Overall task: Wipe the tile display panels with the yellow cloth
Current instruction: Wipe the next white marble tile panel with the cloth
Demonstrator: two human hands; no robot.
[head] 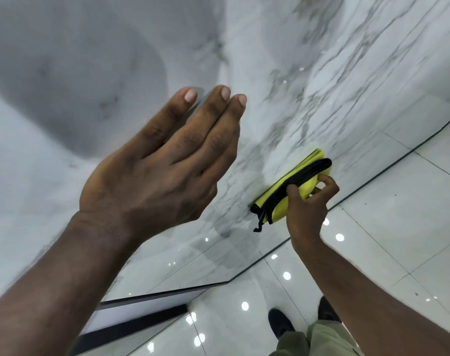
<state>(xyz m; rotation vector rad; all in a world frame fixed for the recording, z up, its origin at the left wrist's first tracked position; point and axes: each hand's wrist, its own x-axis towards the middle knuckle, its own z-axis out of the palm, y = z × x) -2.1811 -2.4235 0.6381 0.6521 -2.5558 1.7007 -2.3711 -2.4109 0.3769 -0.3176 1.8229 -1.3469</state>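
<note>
A tall white marble-look tile display panel (283, 60) with grey veins fills the upper part of the view. My right hand (308, 204) grips a folded yellow cloth (278, 194) with black edging and holds it against the panel low down, near its bottom edge. My left hand (162, 160) is raised in front of the panel with its fingers straight and close together, holding nothing; whether its fingertips touch the tile I cannot tell.
Glossy white floor tiles (398, 214) reflect ceiling lights at the lower right. A dark strip runs along the panel's base (373, 173). My black shoes (280, 322) and olive trouser leg (316, 340) show at the bottom. A black-framed board (131, 322) lies low at the left.
</note>
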